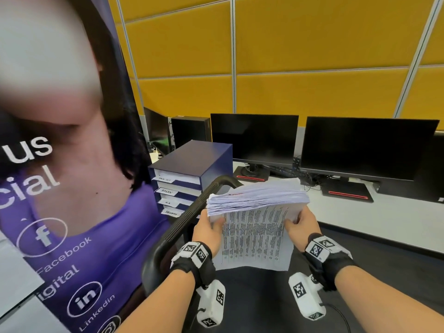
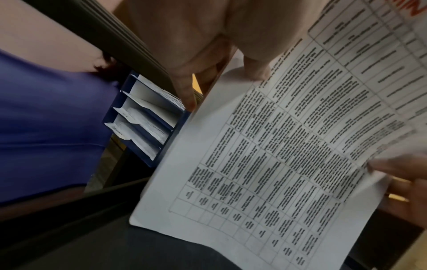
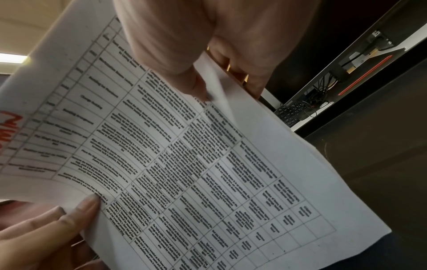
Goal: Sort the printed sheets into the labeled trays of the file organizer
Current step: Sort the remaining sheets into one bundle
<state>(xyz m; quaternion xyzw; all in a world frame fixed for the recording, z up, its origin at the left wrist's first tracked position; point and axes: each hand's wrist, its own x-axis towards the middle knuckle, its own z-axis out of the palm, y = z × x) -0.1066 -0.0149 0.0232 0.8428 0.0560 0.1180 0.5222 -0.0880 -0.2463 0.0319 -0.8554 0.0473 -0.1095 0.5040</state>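
Observation:
A thick stack of printed sheets (image 1: 258,197) is held in the air over my lap. Its front sheet (image 1: 254,239), a printed table, hangs down toward me. My left hand (image 1: 212,223) grips the stack's left side, thumb (image 2: 254,70) on the hanging sheet (image 2: 265,164), fingers behind. My right hand (image 1: 294,221) grips the right side, its thumb (image 3: 198,89) pinching that sheet (image 3: 184,173) near its edge. The blue file organizer (image 1: 192,162) stands beyond on the left, with several handwritten labels on its trays (image 2: 143,118), some holding paper.
A black chair armrest (image 1: 189,217) curves between me and the organizer. A large printed banner (image 1: 72,188) fills the left side. Two dark monitors (image 1: 254,138) stand on the white desk (image 1: 384,219), with cables and a keyboard (image 3: 291,111) behind.

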